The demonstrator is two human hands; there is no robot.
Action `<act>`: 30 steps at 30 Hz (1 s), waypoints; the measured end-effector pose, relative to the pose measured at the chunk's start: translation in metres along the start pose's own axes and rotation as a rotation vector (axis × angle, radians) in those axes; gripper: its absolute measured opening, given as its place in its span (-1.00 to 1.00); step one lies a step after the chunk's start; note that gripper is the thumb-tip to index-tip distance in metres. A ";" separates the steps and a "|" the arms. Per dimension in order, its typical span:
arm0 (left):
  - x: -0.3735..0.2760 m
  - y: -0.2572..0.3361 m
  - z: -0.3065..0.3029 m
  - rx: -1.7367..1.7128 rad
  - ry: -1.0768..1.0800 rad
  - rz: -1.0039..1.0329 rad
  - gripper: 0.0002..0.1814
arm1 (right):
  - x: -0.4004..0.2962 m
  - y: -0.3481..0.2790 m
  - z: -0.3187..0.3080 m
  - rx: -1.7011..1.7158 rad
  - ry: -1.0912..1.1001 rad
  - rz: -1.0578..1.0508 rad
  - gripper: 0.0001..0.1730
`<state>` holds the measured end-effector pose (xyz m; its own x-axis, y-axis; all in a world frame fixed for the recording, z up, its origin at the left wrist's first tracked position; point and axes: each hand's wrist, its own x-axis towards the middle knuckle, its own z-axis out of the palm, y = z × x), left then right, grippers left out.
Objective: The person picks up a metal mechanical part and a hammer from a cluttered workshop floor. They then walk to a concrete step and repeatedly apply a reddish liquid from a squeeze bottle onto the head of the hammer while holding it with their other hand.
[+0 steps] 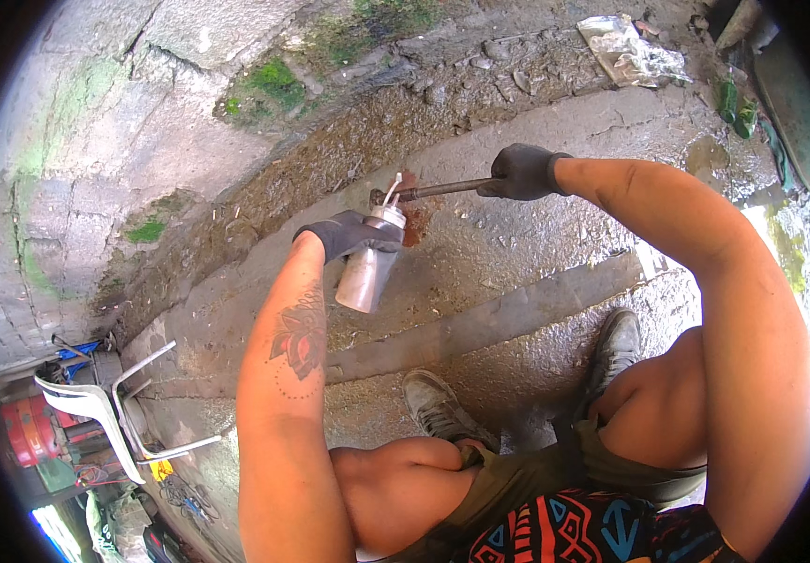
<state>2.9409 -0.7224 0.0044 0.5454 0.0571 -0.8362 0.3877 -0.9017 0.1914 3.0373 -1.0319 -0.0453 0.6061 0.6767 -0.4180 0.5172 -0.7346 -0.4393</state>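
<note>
My left hand (348, 235), in a dark glove, grips a translucent plastic squeeze bottle (368, 274) tilted with its white cap (388, 213) up and away from me. A thin spout rises from the cap. My right hand (524, 173), also gloved, is closed around one end of a long metal rod-shaped tool (450, 188). The dark, thicker head (378, 197) of this tool is beside the bottle's spout; I cannot tell whether they touch. Below them, a reddish-brown stain (415, 222) marks the concrete floor (475, 260).
A rough, mossy wall (187, 127) rises ahead, with a muddy gutter (376, 134) at its foot. Crumpled plastic (630, 53) and green bottles (735, 105) lie at the upper right. A white chair (95, 408) stands at the lower left near a red container (28, 431). My shoes (440, 405) rest on wet floor.
</note>
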 end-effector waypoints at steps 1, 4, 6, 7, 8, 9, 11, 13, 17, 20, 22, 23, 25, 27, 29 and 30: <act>0.005 -0.009 0.000 -0.012 0.002 -0.010 -0.22 | 0.001 0.000 0.000 0.003 -0.007 0.006 -0.34; 0.010 -0.028 0.000 -0.066 0.023 -0.051 -0.24 | 0.001 0.003 0.000 0.006 -0.007 0.004 -0.33; 0.009 -0.038 -0.001 -0.081 0.034 -0.057 -0.26 | 0.000 0.004 -0.001 -0.014 -0.015 -0.006 -0.35; 0.012 -0.046 -0.001 -0.082 0.023 -0.072 -0.23 | -0.001 0.003 -0.002 -0.025 -0.020 -0.012 -0.35; 0.017 -0.055 0.000 -0.083 0.012 -0.088 -0.20 | -0.002 0.001 -0.004 -0.040 -0.010 -0.005 -0.37; 0.017 -0.058 0.002 -0.084 -0.001 -0.104 -0.17 | -0.003 0.001 -0.004 -0.055 -0.002 0.004 -0.39; 0.018 -0.063 0.006 -0.117 0.041 -0.049 -0.20 | -0.005 -0.002 -0.002 -0.103 0.046 0.001 -0.46; 0.013 -0.063 0.007 -0.175 0.096 -0.007 -0.23 | -0.005 -0.003 -0.002 -0.170 0.129 -0.025 -0.54; 0.016 -0.070 0.005 -0.311 0.256 0.096 -0.29 | 0.002 0.008 0.002 -0.288 0.327 -0.198 -0.73; 0.030 -0.097 0.004 -0.293 0.391 0.095 -0.30 | 0.005 0.000 0.010 -0.386 0.410 -0.268 -0.81; 0.031 -0.099 0.007 -0.291 0.434 0.088 -0.30 | 0.001 -0.006 0.013 -0.480 0.409 -0.284 -0.79; 0.030 -0.100 0.009 -0.306 0.436 0.090 -0.30 | 0.001 -0.006 0.014 -0.490 0.388 -0.265 -0.78; 0.030 -0.103 0.012 -0.309 0.444 0.089 -0.30 | 0.001 -0.007 0.016 -0.510 0.352 -0.233 -0.76; 0.036 -0.102 0.014 -0.282 0.444 0.091 -0.32 | 0.004 0.000 0.018 -0.468 0.305 -0.222 -0.76; 0.035 -0.097 0.014 -0.258 0.438 0.058 -0.32 | 0.006 0.009 0.024 -0.427 0.250 -0.193 -0.75; 0.033 -0.093 0.014 -0.246 0.434 0.041 -0.33 | 0.007 0.012 0.027 -0.408 0.217 -0.173 -0.75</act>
<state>2.9125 -0.6429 -0.0481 0.8025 0.2437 -0.5445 0.4948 -0.7819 0.3792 3.0315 -1.0343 -0.0746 0.5798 0.7964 -0.1718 0.7897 -0.6012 -0.1219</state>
